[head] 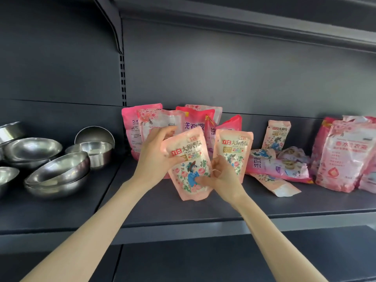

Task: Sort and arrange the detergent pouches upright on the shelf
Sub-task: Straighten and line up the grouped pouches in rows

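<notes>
Now left hand (156,156), right hand (223,178) fingers (202,180) pinch pouch (188,151); near-upright, top leaning left.

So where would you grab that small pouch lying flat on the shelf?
Pinch the flat pouch by its near end, coming from the front: that end lies free toward the shelf edge, while the far end seems tucked under a bigger pink pouch.
</notes>
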The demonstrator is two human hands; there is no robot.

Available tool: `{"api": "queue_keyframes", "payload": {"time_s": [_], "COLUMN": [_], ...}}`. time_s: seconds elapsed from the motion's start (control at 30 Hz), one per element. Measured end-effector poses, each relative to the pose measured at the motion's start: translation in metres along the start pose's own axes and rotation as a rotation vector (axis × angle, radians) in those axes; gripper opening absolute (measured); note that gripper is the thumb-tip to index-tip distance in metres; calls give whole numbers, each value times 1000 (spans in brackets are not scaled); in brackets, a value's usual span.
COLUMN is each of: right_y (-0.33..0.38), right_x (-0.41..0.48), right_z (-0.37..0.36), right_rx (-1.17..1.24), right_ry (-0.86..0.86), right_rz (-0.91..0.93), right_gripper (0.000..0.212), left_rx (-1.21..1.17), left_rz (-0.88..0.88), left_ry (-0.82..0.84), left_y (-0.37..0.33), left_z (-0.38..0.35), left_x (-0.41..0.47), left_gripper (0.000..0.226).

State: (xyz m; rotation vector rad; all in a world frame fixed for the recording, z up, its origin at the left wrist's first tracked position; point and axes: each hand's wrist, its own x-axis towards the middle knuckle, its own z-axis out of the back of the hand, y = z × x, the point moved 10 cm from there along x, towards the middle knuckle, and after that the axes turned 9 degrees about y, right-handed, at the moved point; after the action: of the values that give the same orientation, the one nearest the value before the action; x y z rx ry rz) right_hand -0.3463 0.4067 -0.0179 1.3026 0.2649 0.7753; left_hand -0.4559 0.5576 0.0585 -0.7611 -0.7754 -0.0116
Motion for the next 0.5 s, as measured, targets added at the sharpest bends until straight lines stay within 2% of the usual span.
{"api": "queue_keyframes", "payload": {"time_s": [0.1, 0.17, 0.27, 0.33, 0.5], "right_y": [-13, -19, -26, -31, -34], "right_x": [9, 13, 16, 17, 24], "right_z": [-1, -6, -13, -16, -17], "right_rx": [-1, -37, -140, -194, -259], "right_ry": [38, 88, 192, 249, 288], "right_rz": [12, 25, 31, 34, 24], "right_gripper": [55, 62, 65, 64, 66], "left_rx": [-94, -229, -290, -286, -202], "left_rz": [44, 163, 328, 370, 372], "left_ry": [-75, -87, -25, -8, -38], "left_y": [1, 19, 50, 59, 56], "left_z": [-15, -30, -55, -63, -61], "left_x": [-5, -14, -30, -39, -40], "left_gripper": [85, 82, 39, 17, 14]}}
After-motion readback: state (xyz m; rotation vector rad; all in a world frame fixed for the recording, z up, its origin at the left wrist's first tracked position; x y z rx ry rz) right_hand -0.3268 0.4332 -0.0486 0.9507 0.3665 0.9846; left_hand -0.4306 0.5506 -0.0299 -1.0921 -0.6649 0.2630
